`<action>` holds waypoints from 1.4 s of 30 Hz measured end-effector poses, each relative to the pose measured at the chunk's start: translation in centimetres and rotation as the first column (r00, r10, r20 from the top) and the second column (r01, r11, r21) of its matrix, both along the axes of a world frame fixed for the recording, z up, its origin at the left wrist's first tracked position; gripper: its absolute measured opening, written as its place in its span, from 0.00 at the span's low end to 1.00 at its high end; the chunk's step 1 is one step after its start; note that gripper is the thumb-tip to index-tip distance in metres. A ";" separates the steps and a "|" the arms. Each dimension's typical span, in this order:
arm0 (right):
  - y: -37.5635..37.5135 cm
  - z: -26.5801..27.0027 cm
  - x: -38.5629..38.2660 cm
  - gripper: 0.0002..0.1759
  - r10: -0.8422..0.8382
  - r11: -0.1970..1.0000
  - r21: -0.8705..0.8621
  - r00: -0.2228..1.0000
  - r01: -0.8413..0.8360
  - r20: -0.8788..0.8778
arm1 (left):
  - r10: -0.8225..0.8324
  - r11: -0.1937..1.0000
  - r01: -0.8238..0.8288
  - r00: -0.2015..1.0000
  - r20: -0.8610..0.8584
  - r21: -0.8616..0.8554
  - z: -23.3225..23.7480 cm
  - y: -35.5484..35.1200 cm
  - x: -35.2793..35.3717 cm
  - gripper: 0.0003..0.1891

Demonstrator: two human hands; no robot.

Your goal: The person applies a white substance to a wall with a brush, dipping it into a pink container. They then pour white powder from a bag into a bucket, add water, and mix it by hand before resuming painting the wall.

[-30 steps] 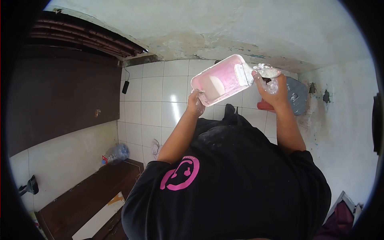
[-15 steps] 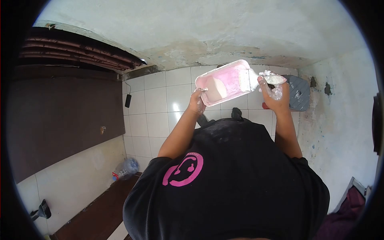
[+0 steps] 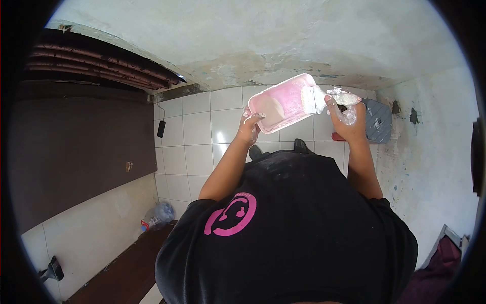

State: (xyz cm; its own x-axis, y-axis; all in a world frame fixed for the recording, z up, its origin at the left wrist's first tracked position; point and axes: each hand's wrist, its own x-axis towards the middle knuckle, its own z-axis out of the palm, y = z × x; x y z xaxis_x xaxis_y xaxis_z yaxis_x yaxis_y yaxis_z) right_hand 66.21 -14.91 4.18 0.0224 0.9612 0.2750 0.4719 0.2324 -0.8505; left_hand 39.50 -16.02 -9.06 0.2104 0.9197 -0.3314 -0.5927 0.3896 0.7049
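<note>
My left hand (image 3: 249,126) grips the near left edge of a pink plastic tray (image 3: 281,101) that holds a pool of white paint. The tray is tilted and held out in front of my chest. My right hand (image 3: 347,119), smeared with white paint, holds a paintbrush (image 3: 324,99) whose bristles rest on the tray's right rim. Both forearms reach forward over my black shirt with its pink logo (image 3: 230,215).
White floor tiles (image 3: 195,131) lie below. A grey stool (image 3: 377,119) stands by the rough plastered wall (image 3: 430,152) at right. A dark wooden door (image 3: 76,147) fills the left. A plastic bottle (image 3: 159,215) lies on the floor at lower left.
The tray has shifted slightly down and left and tilted a little more. The view has swung, so the bottle and door sit lower left. Both hands kept their holds.
</note>
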 end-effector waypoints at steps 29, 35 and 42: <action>-0.3 0.3 -0.3 0.13 0.016 0.998 -0.061 0.998 -0.013 0.057 | -0.062 0.990 0.049 0.994 -0.088 -0.134 0.4 -0.8 1.0 0.34; -0.5 0.3 -0.3 0.13 0.007 0.995 -0.096 0.997 0.001 0.075 | -0.043 0.989 0.033 0.997 -0.065 -0.142 0.5 -1.1 1.3 0.33; -0.6 -0.6 -1.2 0.12 0.076 0.995 -0.072 0.990 -0.068 0.122 | -0.063 0.992 0.055 0.996 -0.066 -0.109 0.5 -1.2 1.3 0.33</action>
